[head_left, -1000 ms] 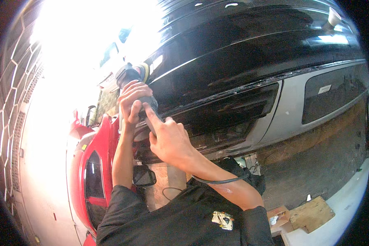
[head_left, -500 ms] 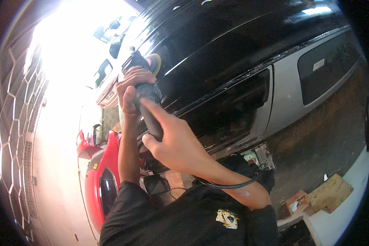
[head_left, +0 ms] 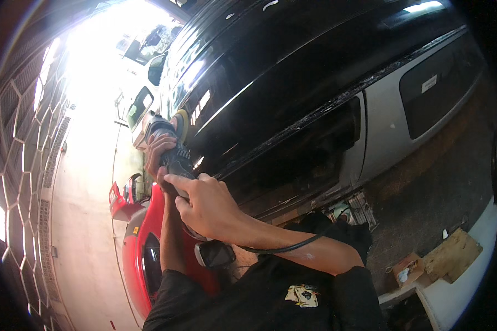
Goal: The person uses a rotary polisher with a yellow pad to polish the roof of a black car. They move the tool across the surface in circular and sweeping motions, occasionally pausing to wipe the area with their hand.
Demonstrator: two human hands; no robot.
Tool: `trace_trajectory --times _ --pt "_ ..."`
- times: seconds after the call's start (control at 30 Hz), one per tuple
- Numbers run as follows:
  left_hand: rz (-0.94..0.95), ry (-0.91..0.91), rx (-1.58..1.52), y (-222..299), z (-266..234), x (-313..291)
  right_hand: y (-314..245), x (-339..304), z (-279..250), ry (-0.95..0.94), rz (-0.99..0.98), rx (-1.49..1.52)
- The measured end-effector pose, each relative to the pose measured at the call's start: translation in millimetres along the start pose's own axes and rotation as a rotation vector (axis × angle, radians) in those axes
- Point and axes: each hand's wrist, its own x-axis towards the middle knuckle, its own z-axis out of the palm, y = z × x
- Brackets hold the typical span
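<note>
Both my hands hold a dark electric polisher (head_left: 178, 161) with a round yellow pad (head_left: 181, 124) at its far end. The fingers of my left hand (head_left: 159, 149) wrap round its body just behind the head. Behind it, my right hand (head_left: 209, 205) grips the rear handle, its index finger stretched forward along the tool. The pad stands edge-on against the glossy black car panel (head_left: 270, 94); whether it touches or spins I cannot tell. A black power cord (head_left: 281, 248) runs back along my right forearm.
A red car (head_left: 135, 259) with a dark mirror (head_left: 215, 254) stands close at the lower left. The black car's grey door (head_left: 384, 127) lies to the right. A small open box (head_left: 406, 270) and a flat board (head_left: 451, 256) lie lower right. Metal lattice (head_left: 19, 143) lines the left.
The polisher and both hands have come down toward me and slightly left along the black panel's edge. The bright glare at the upper left has lessened.
</note>
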Motion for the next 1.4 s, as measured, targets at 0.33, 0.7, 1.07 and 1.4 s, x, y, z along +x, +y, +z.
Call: trace_trajectory --times 0.33,0.7,1.07,1.4 --pt "0.147 0.01 -0.256 -3.0 67.6 54.7 -26.9 -26.2 -60.9 0.128 0.02 -0.096" --pt "0.23 -0.136 -0.363 -3.0 99.4 94.8 -39.7 -34.6 -92.2 0.246 -0.01 -0.066" --pt "0.066 -0.064 -0.063 18.0 39.0 51.3 -3.8 4.9 -44.3 0.04 -0.046 0.024" --pt "0.102 -0.076 -0.216 19.3 79.9 75.9 -36.0 -15.1 -87.8 0.16 -0.008 -0.154"
